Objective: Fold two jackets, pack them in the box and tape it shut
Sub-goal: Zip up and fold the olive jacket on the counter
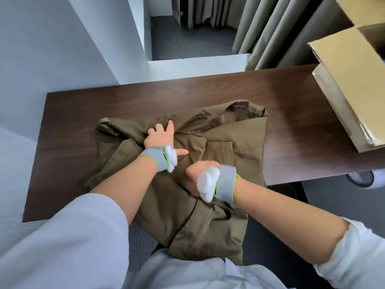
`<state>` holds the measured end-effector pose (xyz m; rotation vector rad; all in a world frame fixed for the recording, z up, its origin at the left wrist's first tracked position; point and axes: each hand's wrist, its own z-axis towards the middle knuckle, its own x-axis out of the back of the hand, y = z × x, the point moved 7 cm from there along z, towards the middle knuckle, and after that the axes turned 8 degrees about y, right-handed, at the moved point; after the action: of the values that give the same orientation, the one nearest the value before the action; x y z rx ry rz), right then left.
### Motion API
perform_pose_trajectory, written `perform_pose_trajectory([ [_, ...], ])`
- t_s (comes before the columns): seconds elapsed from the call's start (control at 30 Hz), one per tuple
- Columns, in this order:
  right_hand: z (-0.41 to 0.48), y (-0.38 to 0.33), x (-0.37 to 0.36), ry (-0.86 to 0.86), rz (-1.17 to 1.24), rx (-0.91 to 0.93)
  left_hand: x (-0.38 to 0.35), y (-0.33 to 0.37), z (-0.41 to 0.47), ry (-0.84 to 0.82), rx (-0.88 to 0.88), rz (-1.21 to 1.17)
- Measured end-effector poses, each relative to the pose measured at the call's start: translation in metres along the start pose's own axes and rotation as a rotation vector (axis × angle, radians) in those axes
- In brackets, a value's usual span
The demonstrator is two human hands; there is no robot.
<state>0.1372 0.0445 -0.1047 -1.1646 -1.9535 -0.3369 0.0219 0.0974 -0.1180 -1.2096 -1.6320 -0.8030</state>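
An olive-brown jacket (229,142) lies spread on the dark wooden table (208,88), its lower part hanging over the near edge toward me. My left hand (161,135) rests flat on the jacket near the collar, fingers spread and straight. My right hand (200,171) is lower on the jacket's front, fingers curled into the fabric and partly hidden behind the white wrist sensor. An open cardboard box (343,88) stands at the table's right end. Only one jacket is in view.
Bare table surface lies to the left and behind the jacket. White walls and a partition (83,49) stand beyond the table's far left; beige curtains (270,28) hang at the back. Grey carpet lies below the near edge.
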Motion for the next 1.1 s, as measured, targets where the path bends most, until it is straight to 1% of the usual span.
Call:
perform_pose_trajectory([
  [0.07,0.005,0.015,0.031,0.192,0.026,-0.059,0.004,-0.007,0.002,0.039,-0.019,-0.014],
  [0.1,0.006,0.021,0.044,0.247,0.046,-0.086,0.005,-0.010,0.004,0.057,-0.029,-0.008],
  [0.17,0.012,0.027,0.043,0.172,0.098,-0.107,0.006,-0.012,0.005,0.069,-0.048,0.006],
  [0.23,0.016,0.018,0.028,0.071,0.082,-0.138,0.016,-0.006,0.015,0.118,-0.097,0.038],
  [0.3,0.014,0.006,0.011,0.053,0.112,-0.199,0.029,0.012,0.027,0.154,-0.219,0.041],
  [0.33,0.012,-0.001,0.000,0.050,0.155,-0.221,0.032,0.020,0.033,0.126,-0.265,-0.003],
  [0.37,0.010,-0.009,-0.008,0.039,0.185,-0.225,0.036,0.025,0.040,0.060,-0.268,-0.062],
  [0.43,0.009,-0.012,-0.026,0.012,0.199,-0.262,0.041,0.034,0.055,-0.086,-0.227,-0.127],
  [0.53,0.015,-0.001,-0.029,0.067,0.200,-0.341,0.056,0.040,0.065,-0.175,-0.206,-0.094],
  [0.57,0.020,0.000,-0.025,0.077,0.203,-0.355,0.063,0.040,0.070,-0.179,-0.201,-0.090],
  [0.63,0.029,0.002,-0.018,0.083,0.206,-0.361,0.071,0.039,0.077,-0.137,-0.207,-0.094],
  [0.67,0.035,0.005,-0.013,0.095,0.204,-0.363,0.075,0.039,0.079,-0.091,-0.216,-0.099],
  [0.83,0.076,0.030,0.028,0.191,0.191,-0.368,0.115,0.029,0.100,0.213,-0.252,-0.091],
  [0.93,0.101,0.048,0.049,0.206,0.255,-0.375,0.150,0.033,0.107,0.349,-0.295,-0.106],
  [1.0,0.108,0.054,0.054,0.242,0.286,-0.353,0.153,0.041,0.102,0.326,-0.372,-0.116],
  [1.1,0.094,0.054,0.057,0.337,0.242,-0.352,0.130,0.051,0.086,0.212,-0.475,-0.110],
])
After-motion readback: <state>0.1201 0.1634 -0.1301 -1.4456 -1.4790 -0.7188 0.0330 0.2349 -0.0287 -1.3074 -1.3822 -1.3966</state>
